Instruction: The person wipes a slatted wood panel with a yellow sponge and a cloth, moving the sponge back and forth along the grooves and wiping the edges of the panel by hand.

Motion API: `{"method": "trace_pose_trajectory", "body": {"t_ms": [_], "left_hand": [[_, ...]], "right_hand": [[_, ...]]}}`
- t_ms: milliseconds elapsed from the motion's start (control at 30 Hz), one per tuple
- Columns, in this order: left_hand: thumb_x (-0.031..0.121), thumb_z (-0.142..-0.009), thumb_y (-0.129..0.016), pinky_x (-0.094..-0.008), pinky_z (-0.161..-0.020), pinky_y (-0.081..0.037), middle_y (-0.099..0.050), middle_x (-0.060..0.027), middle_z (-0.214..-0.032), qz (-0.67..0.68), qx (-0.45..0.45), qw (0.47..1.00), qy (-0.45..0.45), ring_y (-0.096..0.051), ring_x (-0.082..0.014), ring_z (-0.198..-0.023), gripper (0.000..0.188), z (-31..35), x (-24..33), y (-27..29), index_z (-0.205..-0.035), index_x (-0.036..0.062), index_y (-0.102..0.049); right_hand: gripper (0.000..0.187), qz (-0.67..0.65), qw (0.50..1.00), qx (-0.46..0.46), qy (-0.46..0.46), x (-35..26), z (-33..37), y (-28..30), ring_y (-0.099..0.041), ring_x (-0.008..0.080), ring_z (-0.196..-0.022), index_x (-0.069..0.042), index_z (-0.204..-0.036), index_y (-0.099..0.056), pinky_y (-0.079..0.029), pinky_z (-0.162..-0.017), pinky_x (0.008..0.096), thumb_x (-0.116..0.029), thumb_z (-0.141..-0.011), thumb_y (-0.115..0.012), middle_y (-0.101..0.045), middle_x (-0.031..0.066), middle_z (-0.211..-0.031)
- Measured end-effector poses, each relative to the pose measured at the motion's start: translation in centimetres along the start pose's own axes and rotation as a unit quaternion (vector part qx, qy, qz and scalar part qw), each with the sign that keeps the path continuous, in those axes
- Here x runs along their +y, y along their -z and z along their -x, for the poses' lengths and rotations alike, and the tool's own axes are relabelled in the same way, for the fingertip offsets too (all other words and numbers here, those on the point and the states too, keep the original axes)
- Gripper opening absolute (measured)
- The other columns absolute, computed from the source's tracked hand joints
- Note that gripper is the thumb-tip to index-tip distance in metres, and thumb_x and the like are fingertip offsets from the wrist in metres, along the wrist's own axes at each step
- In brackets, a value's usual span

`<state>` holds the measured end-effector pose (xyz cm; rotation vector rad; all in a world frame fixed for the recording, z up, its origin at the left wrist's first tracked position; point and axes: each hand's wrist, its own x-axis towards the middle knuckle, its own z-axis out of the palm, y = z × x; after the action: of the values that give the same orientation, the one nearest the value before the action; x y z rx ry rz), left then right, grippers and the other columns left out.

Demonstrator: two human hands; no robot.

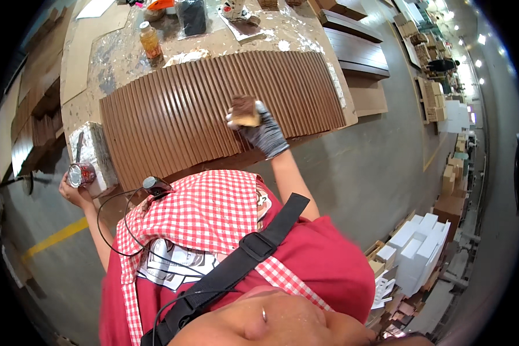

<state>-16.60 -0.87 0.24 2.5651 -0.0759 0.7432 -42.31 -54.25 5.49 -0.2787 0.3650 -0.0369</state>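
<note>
A row of glossy brown wooden slats, or one ribbed panel (173,109), lies across the worktable. Over its right half is my right hand (265,134), in a grey glove with white fingertips. Its fingers are closed round a sponge (246,112), stained dark brown on top and tan at its lower edge. Past the panel's near left corner, my bare left hand (74,194) grips a small metal can (82,175) with a messy, stained label. The can is beside a white, paint-smeared block (100,154), on which a thin flat tool (79,145) lies.
The paint-spotted worktable (112,60) also bears a bottle of amber liquid (150,40), a plastic bag with something dark (191,18) and a stained white container (235,11). Dark boards (357,49) are stacked at right, more brown boards (37,95) at left. A cable hangs at my apron.
</note>
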Motion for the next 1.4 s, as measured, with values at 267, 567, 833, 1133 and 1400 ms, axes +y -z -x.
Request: {"method": "trace_pose_trajectory", "body": {"t_ms": [267, 567, 833, 1133, 1400], "left_hand": [[0.012, -0.079, -0.066, -0.0363, -0.086, -0.045, -0.06, -0.0122, -0.102, -0.029, 0.007, 0.999, 0.021, -0.057, -0.0292, -0.098, 0.024, -0.9, -4.3, -0.7, -0.103, 0.0069, -0.065], [0.021, -0.08, -0.063, -0.0377, -0.087, -0.045, -0.06, -0.014, -0.105, -0.06, -0.002, 0.998, 0.02, -0.057, -0.031, -0.1, 0.027, -2.6, -7.4, -1.0, -0.104, 0.0081, -0.064], [0.023, -0.079, -0.064, -0.0376, -0.088, -0.044, -0.059, -0.0132, -0.106, -0.101, 0.006, 0.994, 0.036, -0.057, -0.0307, -0.101, 0.028, -3.5, -10.3, -0.7, -0.104, 0.0092, -0.065], [0.018, -0.073, -0.066, -0.0397, -0.09, -0.044, -0.061, -0.0163, -0.108, -0.145, -0.011, 0.988, 0.043, -0.056, -0.0339, -0.102, 0.034, -4.3, -13.8, 0.2, -0.106, 0.0081, -0.065], [0.021, -0.071, -0.064, -0.0426, -0.088, -0.045, -0.065, -0.0182, -0.101, -0.093, -0.019, 0.991, 0.099, -0.057, -0.0365, -0.1, 0.033, -5.9, -13.9, -2.0, -0.101, 0.0068, -0.068]], "right_hand": [[0.054, 0.145, 0.922, 0.197, 0.299, -14.9, 3.8, 5.7, -0.06, 0.0329, -0.105, -0.002, -0.128, -0.047, -0.056, -0.088, 0.0422, -0.034, -0.088, -0.064, -0.056, 0.0183, -0.12], [0.04, 0.781, 0.499, 0.178, 0.332, -24.5, -5.7, 0.6, -0.063, 0.0204, -0.101, -0.002, -0.115, -0.063, -0.047, -0.092, 0.0301, -0.018, -0.08, -0.074, -0.066, 0.0111, -0.11], [0.031, 0.93, 0.246, 0.122, 0.246, -23.7, -10.7, 0.8, -0.06, 0.0317, -0.099, -0.006, -0.111, -0.066, -0.047, -0.091, 0.0362, -0.008, -0.08, -0.069, -0.064, 0.0149, -0.102], [0.029, 0.979, 0.158, 0.129, 0.028, -16.5, -5.7, -3.3, -0.06, 0.0322, -0.095, -0.011, -0.104, -0.069, -0.048, -0.088, 0.0383, -0.011, -0.076, -0.075, -0.065, 0.015, -0.103], [0.018, 0.949, 0.235, 0.143, 0.157, -12.1, 7.1, 0.6, -0.058, 0.0327, -0.093, -0.01, -0.098, -0.068, -0.046, -0.086, 0.0406, -0.004, -0.082, -0.063, -0.063, 0.0129, -0.097]]}}
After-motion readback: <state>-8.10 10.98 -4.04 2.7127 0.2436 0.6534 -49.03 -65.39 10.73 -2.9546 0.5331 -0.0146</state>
